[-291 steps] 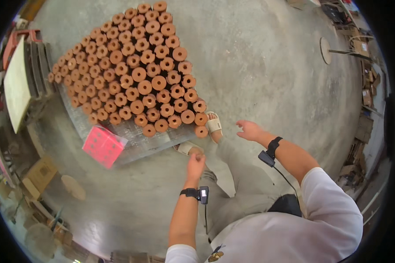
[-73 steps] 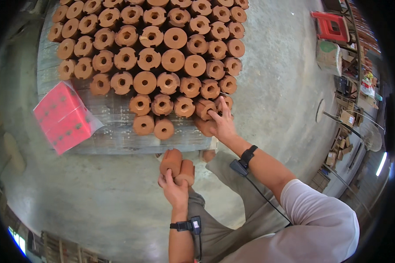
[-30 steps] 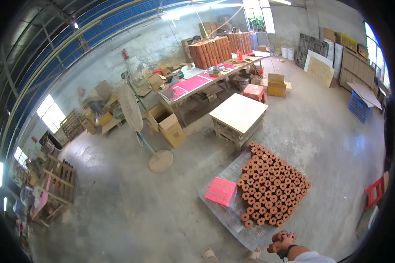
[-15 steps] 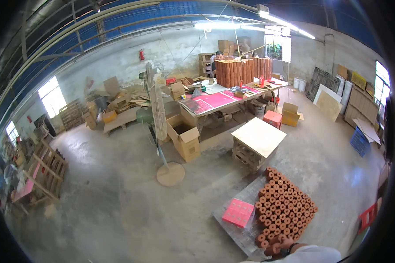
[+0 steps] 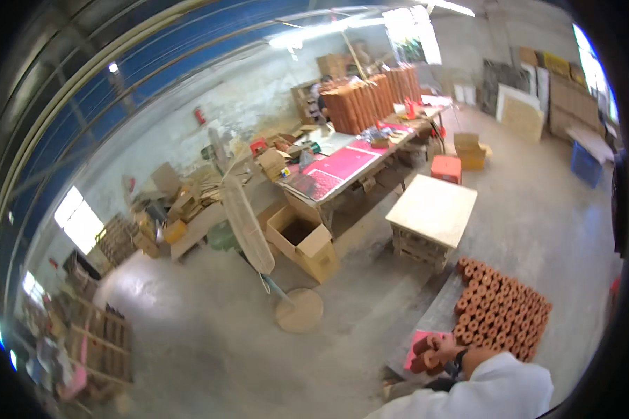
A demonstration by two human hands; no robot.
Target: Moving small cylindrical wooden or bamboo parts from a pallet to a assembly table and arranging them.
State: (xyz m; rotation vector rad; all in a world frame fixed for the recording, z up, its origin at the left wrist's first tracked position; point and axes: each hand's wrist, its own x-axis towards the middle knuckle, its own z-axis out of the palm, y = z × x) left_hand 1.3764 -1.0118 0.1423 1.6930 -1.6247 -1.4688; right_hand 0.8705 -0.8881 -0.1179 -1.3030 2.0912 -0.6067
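My right hand (image 5: 443, 344), at the end of a white sleeve with a dark band on the wrist, is closed around reddish-brown tubes (image 5: 423, 363). These are short and thick, and at least two show; the fingers partly hide them. Just right of the hand stands a large block of similar tubes (image 5: 503, 307), packed upright with round holes in their tops. They rest on a grey sheet or pallet (image 5: 437, 305). A pink pack (image 5: 413, 347) lies on it too, partly covered by the held tubes and my hand. My left hand is out of sight.
A low table (image 5: 433, 209) with a pale board top stands beyond the tubes. Left of it are an open cardboard box (image 5: 314, 251) and a covered stand fan (image 5: 248, 223) on a round base. A long worktable (image 5: 342, 167) holds pink sheets; a person (image 5: 323, 105) is behind it.
My right hand has come away from the near edge of the block with tubes in its grasp, and is now over the pink pack. The view has tilted and shifted.
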